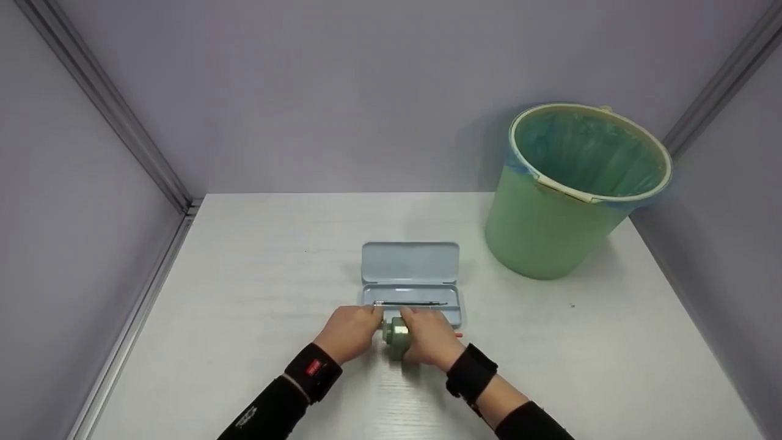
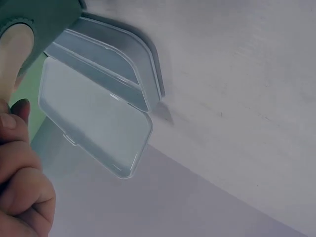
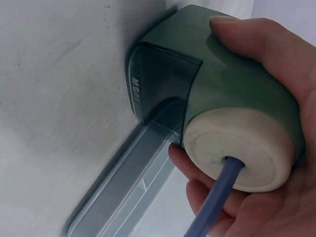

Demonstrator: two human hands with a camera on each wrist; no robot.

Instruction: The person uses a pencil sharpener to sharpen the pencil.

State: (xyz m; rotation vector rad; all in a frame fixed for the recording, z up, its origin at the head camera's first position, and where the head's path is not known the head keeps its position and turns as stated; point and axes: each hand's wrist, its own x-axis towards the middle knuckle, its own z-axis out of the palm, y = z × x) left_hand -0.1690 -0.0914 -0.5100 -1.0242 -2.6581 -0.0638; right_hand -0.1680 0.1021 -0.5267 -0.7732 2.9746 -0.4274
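A green crank pencil sharpener (image 1: pixel 398 345) stands on the table between both hands. My right hand (image 1: pixel 434 339) grips its body, with the thumb on top in the right wrist view. From the round cream face of the sharpener sticks a bluish-looking pencil (image 3: pixel 212 202); a red tip (image 1: pixel 459 335) shows beside the right hand. My left hand (image 1: pixel 348 333) holds the crank, whose cream arm (image 2: pixel 16 49) appears in the left wrist view with curled fingers at its end. Just behind lies an open pale blue pencil case (image 1: pixel 409 261), where a dark pencil (image 1: pixel 409 303) rests.
At the back right a tall green bin (image 1: pixel 544 226) with a liner stands on the white table (image 1: pixel 256 269). Grey panels (image 1: pixel 342 98) enclose the table at the back and on both sides.
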